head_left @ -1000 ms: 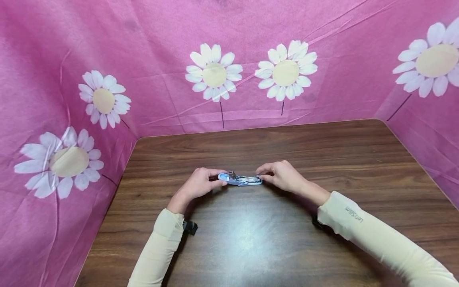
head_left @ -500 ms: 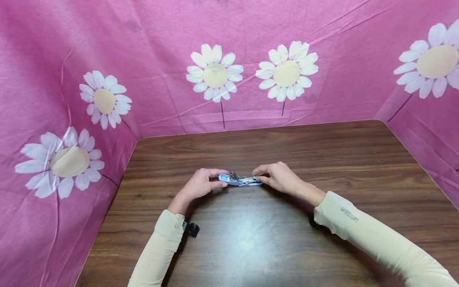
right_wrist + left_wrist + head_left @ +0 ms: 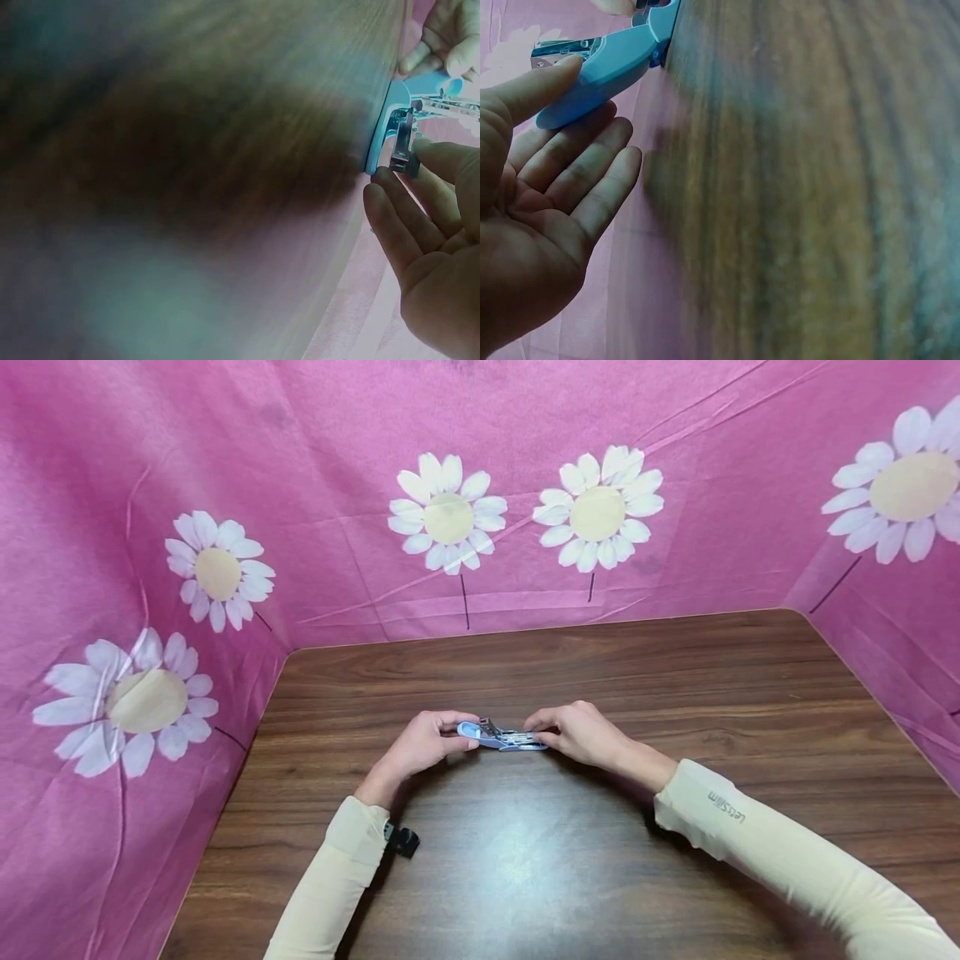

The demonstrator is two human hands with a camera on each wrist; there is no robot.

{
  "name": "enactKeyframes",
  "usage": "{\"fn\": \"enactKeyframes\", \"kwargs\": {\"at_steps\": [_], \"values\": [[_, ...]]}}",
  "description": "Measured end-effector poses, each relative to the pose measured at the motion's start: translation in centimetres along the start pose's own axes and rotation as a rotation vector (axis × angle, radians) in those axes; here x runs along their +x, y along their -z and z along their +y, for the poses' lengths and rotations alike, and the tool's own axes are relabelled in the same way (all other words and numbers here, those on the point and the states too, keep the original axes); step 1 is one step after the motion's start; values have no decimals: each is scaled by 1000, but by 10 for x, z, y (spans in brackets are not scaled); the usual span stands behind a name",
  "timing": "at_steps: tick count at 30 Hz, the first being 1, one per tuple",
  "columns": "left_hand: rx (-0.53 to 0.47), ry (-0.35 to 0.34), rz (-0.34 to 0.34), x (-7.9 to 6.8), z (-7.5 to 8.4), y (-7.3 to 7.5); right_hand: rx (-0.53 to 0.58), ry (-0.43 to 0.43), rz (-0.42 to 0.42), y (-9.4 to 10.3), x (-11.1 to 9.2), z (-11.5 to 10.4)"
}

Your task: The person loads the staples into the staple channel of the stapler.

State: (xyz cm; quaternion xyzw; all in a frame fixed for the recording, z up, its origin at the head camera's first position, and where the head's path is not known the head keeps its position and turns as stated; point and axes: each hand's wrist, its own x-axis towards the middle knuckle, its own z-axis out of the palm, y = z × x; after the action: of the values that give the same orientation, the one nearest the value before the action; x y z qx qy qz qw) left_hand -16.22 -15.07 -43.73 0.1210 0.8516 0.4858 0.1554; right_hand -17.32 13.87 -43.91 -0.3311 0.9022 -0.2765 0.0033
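A light blue stapler (image 3: 491, 742) lies opened out over the table in the head view, its metal parts exposed. My left hand (image 3: 424, 745) pinches the rounded end of its blue cover (image 3: 619, 66) between thumb and fingers; the other fingers stay loosely extended. At the opposite end, my right hand (image 3: 587, 734) has thumb and index finger on the metal magazine (image 3: 403, 142), just above the blue base (image 3: 377, 139). Whether loose staples lie in the magazine is too small to tell. The right fingertips partly hide that end of the stapler.
The brown wood-grain table (image 3: 600, 660) extends around both hands. Pink cloth (image 3: 337, 527) with white daisies hangs behind it and at both sides. A black wrist camera (image 3: 403, 841) sits at my left cuff.
My right hand has shifted slightly left along the stapler, from its tip further onto the magazine. The left hand and the stapler have hardly moved.
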Motion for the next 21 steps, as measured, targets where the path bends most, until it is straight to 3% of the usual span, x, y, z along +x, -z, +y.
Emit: {"fn": "enactKeyframes", "kwargs": {"at_steps": [21], "values": [[75, 26, 68, -2, 4, -3, -39, 22, 4, -2, -1, 1]]}}
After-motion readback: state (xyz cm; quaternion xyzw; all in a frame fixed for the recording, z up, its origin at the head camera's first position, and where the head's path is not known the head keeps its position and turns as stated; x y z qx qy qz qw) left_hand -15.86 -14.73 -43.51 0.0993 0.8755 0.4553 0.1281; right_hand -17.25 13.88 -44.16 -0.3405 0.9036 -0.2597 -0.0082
